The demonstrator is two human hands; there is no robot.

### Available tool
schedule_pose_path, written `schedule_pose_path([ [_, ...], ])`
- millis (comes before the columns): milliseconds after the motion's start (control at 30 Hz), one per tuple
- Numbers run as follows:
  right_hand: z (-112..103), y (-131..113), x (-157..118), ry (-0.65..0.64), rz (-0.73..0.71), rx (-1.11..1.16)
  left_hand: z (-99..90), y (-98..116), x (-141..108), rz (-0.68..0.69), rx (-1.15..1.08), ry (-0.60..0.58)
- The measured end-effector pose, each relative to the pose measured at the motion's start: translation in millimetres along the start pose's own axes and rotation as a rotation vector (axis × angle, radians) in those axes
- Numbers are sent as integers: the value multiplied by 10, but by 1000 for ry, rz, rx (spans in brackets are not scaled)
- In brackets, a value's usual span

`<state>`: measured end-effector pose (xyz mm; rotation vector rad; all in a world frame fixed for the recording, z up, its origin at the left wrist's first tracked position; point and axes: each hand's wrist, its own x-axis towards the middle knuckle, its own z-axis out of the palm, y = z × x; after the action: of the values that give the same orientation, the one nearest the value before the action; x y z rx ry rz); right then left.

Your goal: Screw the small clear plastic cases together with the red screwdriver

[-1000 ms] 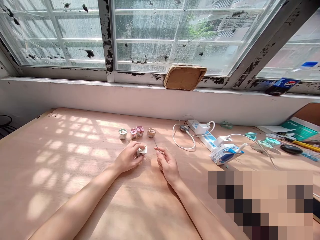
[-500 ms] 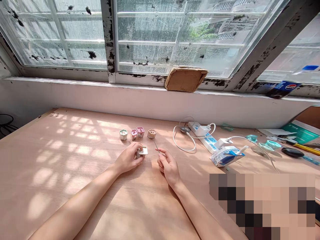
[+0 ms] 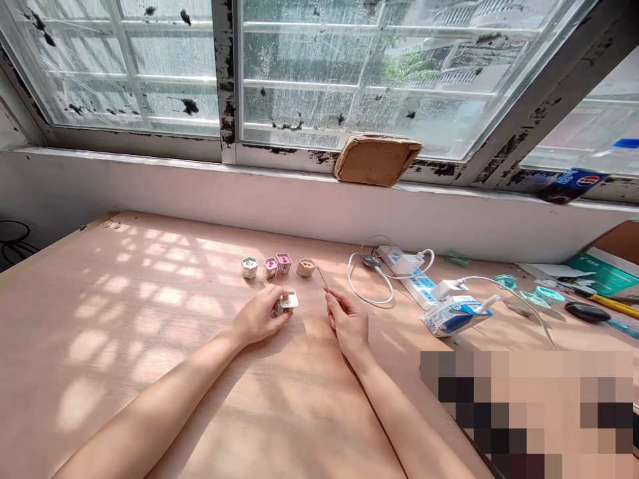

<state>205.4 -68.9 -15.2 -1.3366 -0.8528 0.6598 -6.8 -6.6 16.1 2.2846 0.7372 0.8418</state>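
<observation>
My left hand [image 3: 260, 314] rests on the wooden table with its fingers wrapped round a small white-topped container [image 3: 288, 301]. My right hand [image 3: 348, 324] pinches a thin, pointed stick [image 3: 323, 278], tilted up and to the left; its exact kind is too small to tell. The tip of that stick comes near a tan hexagonal container [image 3: 306, 267] in the picture; whether they touch I cannot tell. Left of it stand two pink containers [image 3: 283, 263] side by side and a pale green one [image 3: 249, 267], all with small round shapes in their tops.
A white power strip [image 3: 408, 277] with plugs and cables lies to the right. Near it are a blue-and-white carton [image 3: 455, 315], a black mouse [image 3: 586, 312] and teal cups [image 3: 549, 296]. A cardboard piece [image 3: 377, 161] and a cola bottle [image 3: 574, 185] sit on the windowsill.
My right hand has moved a little to the right with the stick, away from my left hand. The left hand keeps its hold. The whole view has shifted slightly.
</observation>
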Motion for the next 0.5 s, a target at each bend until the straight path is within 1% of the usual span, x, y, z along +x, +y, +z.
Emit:
schedule_pose_path([
  [133,-86,108,267,129,-127,-138,0,19,-7,-49,12,-15],
  [233,-144,193,454,193,-178,-195,-3,13,-8,-92,29,-12],
  [367,-185,277,604,216,-202,-219,-15,-19,-3,-128,54,16],
  [500,-208,298,627,177,-168,-265,-31,-36,-4,-148,39,24],
])
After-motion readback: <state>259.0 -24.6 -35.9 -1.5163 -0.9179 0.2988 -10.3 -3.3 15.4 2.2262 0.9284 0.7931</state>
